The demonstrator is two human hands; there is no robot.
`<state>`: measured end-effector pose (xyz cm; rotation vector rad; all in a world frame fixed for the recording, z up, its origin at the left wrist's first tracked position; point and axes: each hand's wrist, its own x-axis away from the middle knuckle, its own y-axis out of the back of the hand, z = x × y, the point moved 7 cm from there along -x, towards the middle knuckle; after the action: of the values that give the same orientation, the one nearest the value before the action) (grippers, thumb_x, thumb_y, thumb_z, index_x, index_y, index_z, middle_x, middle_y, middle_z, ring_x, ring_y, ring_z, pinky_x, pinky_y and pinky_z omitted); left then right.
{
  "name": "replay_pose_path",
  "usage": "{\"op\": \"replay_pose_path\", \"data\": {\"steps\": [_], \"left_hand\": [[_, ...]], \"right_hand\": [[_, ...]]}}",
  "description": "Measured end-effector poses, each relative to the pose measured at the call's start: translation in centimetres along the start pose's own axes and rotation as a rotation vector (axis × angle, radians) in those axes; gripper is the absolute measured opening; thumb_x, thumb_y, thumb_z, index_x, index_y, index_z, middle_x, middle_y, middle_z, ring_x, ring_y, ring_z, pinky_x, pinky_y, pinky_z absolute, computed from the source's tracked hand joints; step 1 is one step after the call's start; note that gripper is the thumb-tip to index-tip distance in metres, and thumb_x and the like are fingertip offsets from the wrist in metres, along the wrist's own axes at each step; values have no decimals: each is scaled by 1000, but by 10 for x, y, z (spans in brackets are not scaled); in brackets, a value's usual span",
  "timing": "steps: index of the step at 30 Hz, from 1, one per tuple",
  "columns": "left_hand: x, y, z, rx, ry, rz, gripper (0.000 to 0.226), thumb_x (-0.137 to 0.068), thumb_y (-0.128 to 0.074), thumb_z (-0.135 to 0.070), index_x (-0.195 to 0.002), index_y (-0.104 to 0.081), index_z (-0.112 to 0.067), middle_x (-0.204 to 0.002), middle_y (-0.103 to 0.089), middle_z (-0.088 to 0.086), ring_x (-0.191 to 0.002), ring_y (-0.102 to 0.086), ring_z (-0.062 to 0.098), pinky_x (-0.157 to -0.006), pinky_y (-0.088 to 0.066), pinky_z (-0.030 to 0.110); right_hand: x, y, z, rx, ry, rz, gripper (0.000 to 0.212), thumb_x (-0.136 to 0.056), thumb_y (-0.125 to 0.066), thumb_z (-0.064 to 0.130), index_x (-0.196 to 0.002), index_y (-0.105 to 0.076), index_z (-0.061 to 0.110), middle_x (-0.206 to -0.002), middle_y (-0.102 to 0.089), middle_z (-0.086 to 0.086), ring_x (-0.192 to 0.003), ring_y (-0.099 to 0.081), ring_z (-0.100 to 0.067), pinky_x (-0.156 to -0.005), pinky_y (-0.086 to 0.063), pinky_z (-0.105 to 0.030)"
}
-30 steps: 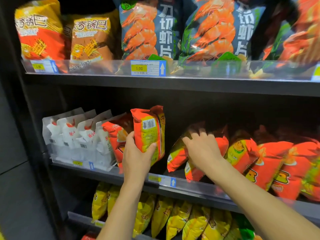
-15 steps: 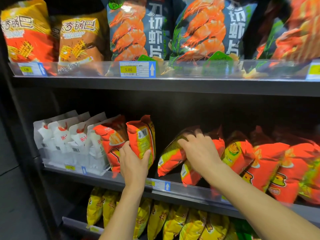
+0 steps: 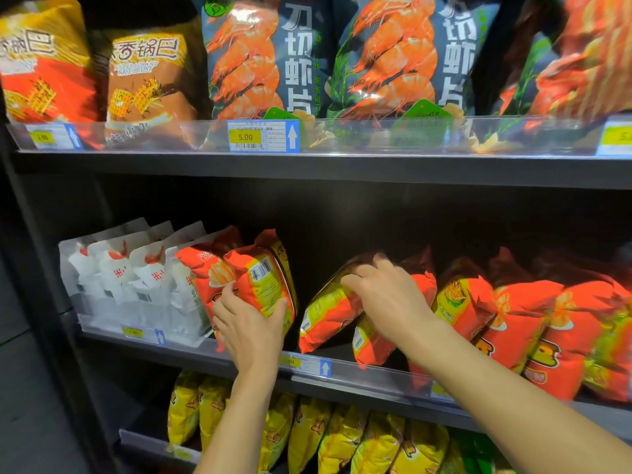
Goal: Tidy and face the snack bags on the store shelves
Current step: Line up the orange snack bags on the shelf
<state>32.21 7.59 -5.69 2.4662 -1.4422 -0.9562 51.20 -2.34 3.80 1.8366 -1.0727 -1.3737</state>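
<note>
Orange snack bag (image 3: 263, 282) (barcode side out): your left hand (image 3: 251, 332) gripped it, lowered shelfward; right hand (image 3: 393, 299) clutched leaning bag (image 3: 325, 314); facing pending.

orange snack bags (image 3: 263, 285) leaning, mid-shelf

Price tag (image 3: 262, 136), top shelf rail: "5.00" on yellow field. Blue shrimp bags (image 3: 260, 59): "刀切虾片". Brown bag (image 3: 147, 73): "香锅巴". Middle-shelf tag (image 3: 302, 363): blurred, unreadable.
</note>
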Motion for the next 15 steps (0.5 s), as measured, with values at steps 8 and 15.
{"op": "replay_pose_path", "data": {"steps": [8, 15], "left_hand": [[55, -1, -62, 133, -530, 188, 82, -85, -79, -57, -150, -41, -26, -148, -46, -6, -139, -40, 12, -116, -37, 33], [69, -43, -68, 70, -455, 456, 107, -81, -86, -51, -162, -16, -35, -162, -35, -10, -152, -34, 13, -125, -36, 42]], "right_hand": [[2, 22, 0, -112, 68, -226, 43, -70, -84, 2, -111, -77, 13, -102, -74, -6, -95, -61, -34, -69, -50, -41], [15, 40, -1, -198, 79, -310, 52, -74, -88, 3, -123, -74, 13, -116, -73, -5, -101, -54, -27, -77, -51, -46]]}}
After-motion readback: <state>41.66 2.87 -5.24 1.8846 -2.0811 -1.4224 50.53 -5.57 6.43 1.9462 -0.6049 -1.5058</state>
